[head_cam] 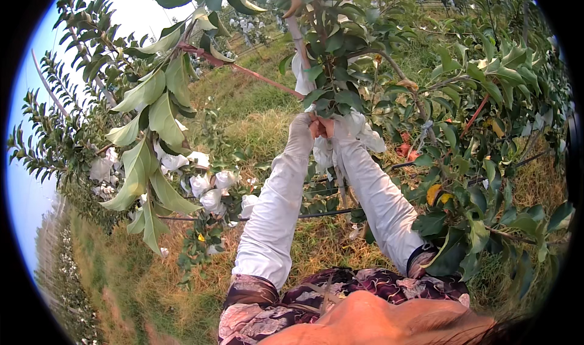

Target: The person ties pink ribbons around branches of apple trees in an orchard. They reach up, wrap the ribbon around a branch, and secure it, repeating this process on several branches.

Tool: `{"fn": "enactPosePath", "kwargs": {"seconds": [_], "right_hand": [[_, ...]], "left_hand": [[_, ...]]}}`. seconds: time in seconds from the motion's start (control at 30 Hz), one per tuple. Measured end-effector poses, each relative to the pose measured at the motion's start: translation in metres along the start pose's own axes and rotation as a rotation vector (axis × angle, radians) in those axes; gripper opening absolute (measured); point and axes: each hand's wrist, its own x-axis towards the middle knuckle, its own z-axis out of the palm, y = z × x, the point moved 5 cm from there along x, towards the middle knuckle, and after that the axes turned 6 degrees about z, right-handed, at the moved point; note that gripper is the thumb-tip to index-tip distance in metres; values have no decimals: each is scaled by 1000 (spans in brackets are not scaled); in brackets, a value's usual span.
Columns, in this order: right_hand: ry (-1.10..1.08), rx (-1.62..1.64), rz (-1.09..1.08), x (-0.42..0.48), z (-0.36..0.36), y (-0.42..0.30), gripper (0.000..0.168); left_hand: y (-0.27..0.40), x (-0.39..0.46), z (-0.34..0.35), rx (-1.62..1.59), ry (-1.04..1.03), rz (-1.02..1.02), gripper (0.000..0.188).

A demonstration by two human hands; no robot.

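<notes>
My left hand (302,130) and my right hand (327,125) meet in front of a leafy fruit tree, near its upright stem (299,39). The fingers of both are curled close together, and what lies between them is too small and hidden to make out. Right beside my right hand hangs a white fruit bag (372,137). Another white bag (323,153) shows below, between my forearms. Dark green leaves (349,96) hang just above my fingers. Pale sleeve covers (278,208) reach up to my hands.
A leafy branch (159,103) droops at the left, close to the camera. Several white-bagged fruits (212,190) hang beyond it. A dark hose or line (326,213) crosses low behind my arms. More branches (422,103) spread at the right. Dry grass (260,130) covers the ground.
</notes>
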Motion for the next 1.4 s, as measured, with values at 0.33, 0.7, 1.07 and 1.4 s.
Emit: {"fn": "enactPosePath", "kwargs": {"seconds": [0.33,0.7,1.07,1.4], "right_hand": [[-48,-543,-448,-13,-16,-68,29],[277,-1166,-151,-62,-18,-132,25],[427,-562,-576,-34,3,-105,14],[343,-827,-760,-38,-11,-106,28]], "left_hand": [[-9,30,16,-401,140,25,19],[32,23,24,-632,149,22,18],[54,19,31,-673,129,240,22],[73,0,33,690,260,673,28]]}}
